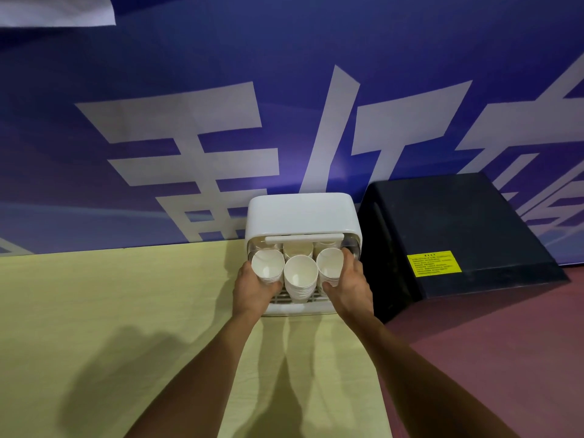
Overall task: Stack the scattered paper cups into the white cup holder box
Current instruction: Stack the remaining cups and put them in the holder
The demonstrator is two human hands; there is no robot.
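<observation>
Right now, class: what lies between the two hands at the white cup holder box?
In the head view, the middle cup stack stands between them, flanked by the left stack in the left hand and the right stack in the right hand.

Box mouth: three cup stacks fill the front row of the white cup holder box; lid handle low overhead.
Right flank: black box just beside; the narrow gap is taken by the right hand, which grips the outer stack.
Left flank: left hand grips the outer stack; open yellow tablecloth beyond.
Rear: banner closes access.
</observation>
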